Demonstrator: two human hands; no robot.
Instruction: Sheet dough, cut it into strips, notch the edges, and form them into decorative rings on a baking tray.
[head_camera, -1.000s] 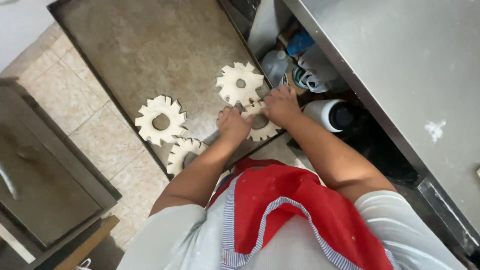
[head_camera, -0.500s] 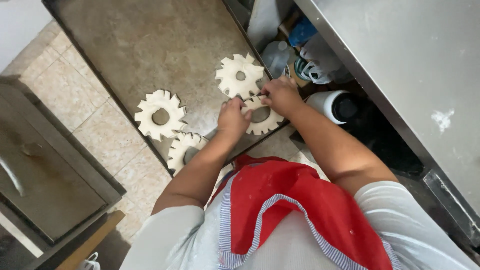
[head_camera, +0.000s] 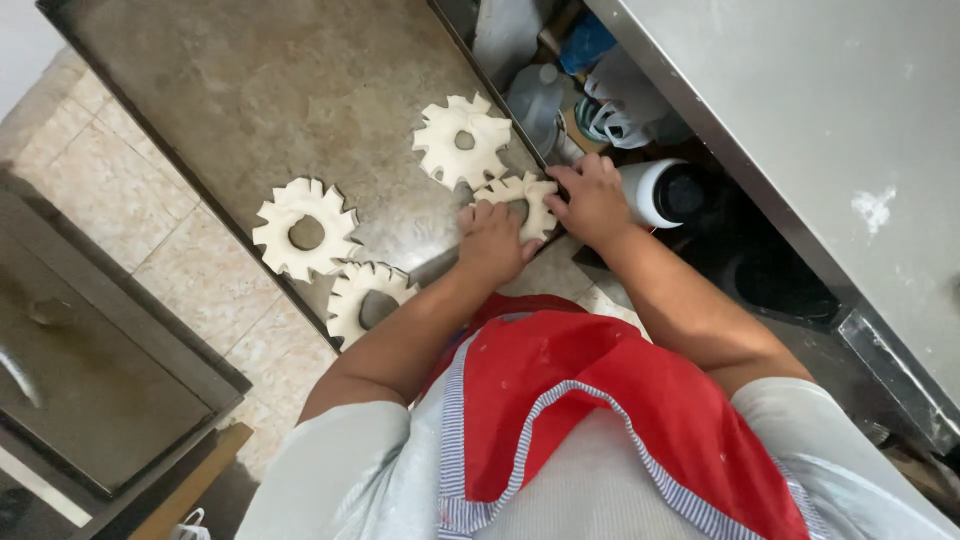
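Fourth notched dough ring (head_camera: 520, 200) pressed flat onto baking tray (head_camera: 230, 90) by left hand (head_camera: 492, 243) and right hand (head_camera: 592, 200), fingers spread; three rings already laid.

Both arms stretched down and forward, elbows slightly bent. Left hand (head_camera: 492, 240) palm-down, fingers spread flat. Right hand (head_camera: 592, 200) just beside it, fingers curled and pressing down, wrists nearly parallel.

**Four dough rings on a floor tray**

Four notched dough rings lay on the baking tray (head_camera: 250, 90). The left hand (head_camera: 492, 243) and right hand (head_camera: 592, 203) flanked one ring (head_camera: 522, 200); another ring (head_camera: 462, 140) sat just beyond, two more (head_camera: 303, 230) (head_camera: 365, 300) well left.
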